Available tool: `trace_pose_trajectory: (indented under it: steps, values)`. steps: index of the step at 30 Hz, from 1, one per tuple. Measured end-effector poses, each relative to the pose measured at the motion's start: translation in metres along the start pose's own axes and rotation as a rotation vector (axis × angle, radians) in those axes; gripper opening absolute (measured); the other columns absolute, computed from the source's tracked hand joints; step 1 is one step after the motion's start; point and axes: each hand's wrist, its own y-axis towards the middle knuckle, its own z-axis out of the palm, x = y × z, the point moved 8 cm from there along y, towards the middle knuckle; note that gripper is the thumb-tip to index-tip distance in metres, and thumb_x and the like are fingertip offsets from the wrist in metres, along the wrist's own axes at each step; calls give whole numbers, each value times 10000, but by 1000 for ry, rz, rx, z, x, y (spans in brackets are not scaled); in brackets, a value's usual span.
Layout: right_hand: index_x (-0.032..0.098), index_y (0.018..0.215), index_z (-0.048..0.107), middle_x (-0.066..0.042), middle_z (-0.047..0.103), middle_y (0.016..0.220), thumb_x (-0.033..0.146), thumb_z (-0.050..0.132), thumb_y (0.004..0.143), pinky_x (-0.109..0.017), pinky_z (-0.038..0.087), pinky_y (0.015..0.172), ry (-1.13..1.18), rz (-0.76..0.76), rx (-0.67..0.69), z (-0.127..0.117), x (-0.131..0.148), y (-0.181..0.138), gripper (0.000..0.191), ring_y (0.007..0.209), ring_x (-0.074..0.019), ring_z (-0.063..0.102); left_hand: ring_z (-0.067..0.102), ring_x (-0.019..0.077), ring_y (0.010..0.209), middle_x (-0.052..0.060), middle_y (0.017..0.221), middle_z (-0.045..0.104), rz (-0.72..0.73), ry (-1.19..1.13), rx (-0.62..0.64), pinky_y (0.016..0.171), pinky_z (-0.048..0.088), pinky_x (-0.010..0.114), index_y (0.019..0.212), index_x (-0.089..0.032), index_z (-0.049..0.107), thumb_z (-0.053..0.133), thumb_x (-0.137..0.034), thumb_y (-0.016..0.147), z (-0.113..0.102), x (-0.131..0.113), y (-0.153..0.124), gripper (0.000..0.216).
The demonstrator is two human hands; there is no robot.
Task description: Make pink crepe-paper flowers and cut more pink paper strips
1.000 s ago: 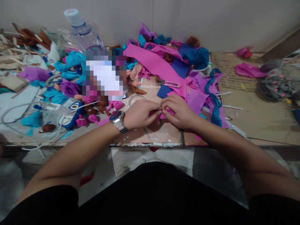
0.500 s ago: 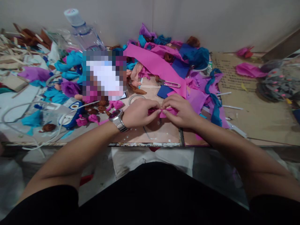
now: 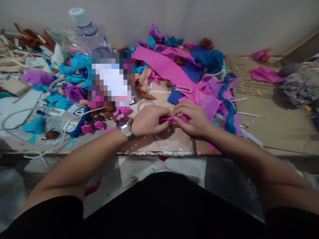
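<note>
By the thumb and fingertips of the right hand (image 3: 194, 118), nearly closed, a strip of pink paper (image 3: 184, 117) is pinched; by the left hand (image 3: 147, 120), loosely curled, its other end is held. Its long axis is stretched crosswise between both, neither hand nearer. Beyond, metal snips (image 3: 183, 89) are seen.

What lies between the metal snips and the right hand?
Head view: a dark blue piece and the wide pink strip's near end lie between the metal snips and the right hand.
</note>
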Motion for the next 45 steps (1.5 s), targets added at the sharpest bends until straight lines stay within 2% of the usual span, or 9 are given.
trace_pose_trajectory:
  steps: [7, 12, 22, 32, 37, 42, 45]
  values:
    - [255, 986, 667, -69, 747, 991, 283, 649, 993, -463, 542, 898, -15, -5, 6, 1, -1, 0, 35, 971, -264, 683, 594, 138, 642, 26, 714, 698, 0, -165, 26, 662, 375, 288, 828, -167, 702, 532, -442, 1026, -5, -5, 0, 379]
    - [262, 995, 665, -62, 750, 997, 272, 651, 990, -467, 537, 903, -26, -12, 1, -1, 2, 0, 18, 971, -263, 677, 589, 127, 620, 1, 684, 687, -18, -216, 9, 654, 380, 280, 851, -170, 713, 545, -393, 1024, -6, -3, 1, 328]
    - [240, 895, 620, -60, 737, 930, 223, 622, 957, -430, 518, 871, 64, 71, 6, -1, -2, 1, 64, 901, -244, 668, 690, 171, 779, 66, 897, 781, 121, 29, -81, 703, 415, 300, 979, -180, 724, 521, -348, 1046, 0, -12, -2, 273]
    - [248, 912, 638, -45, 755, 921, 217, 665, 958, -424, 521, 871, -31, -14, -55, -5, 2, 1, 61, 916, -242, 683, 682, 191, 781, 60, 884, 775, 77, 84, -72, 704, 396, 322, 958, -178, 726, 511, -372, 1053, 1, -5, -2, 304]
    - [246, 919, 623, -50, 748, 914, 227, 662, 952, -429, 520, 850, -49, -40, -42, -1, 0, 1, 54, 890, -248, 673, 643, 168, 703, 36, 800, 747, 35, -2, -13, 686, 386, 312, 900, -177, 722, 535, -337, 1017, 0, -5, -1, 273]
    - [251, 978, 657, -58, 764, 963, 277, 664, 977, -449, 530, 895, -62, -14, 7, -2, -1, 0, 26, 955, -266, 687, 622, 155, 689, 20, 772, 735, -20, -83, 21, 695, 393, 297, 895, -179, 737, 546, -332, 995, -3, 0, 0, 264]
    - [235, 1136, 683, -98, 774, 1069, 389, 711, 960, -470, 542, 920, -77, 55, 110, -2, -7, 0, 235, 1030, -305, 706, 620, 161, 704, 22, 769, 729, -52, -71, -12, 719, 400, 302, 881, -181, 744, 559, -316, 976, -8, 5, 0, 247]
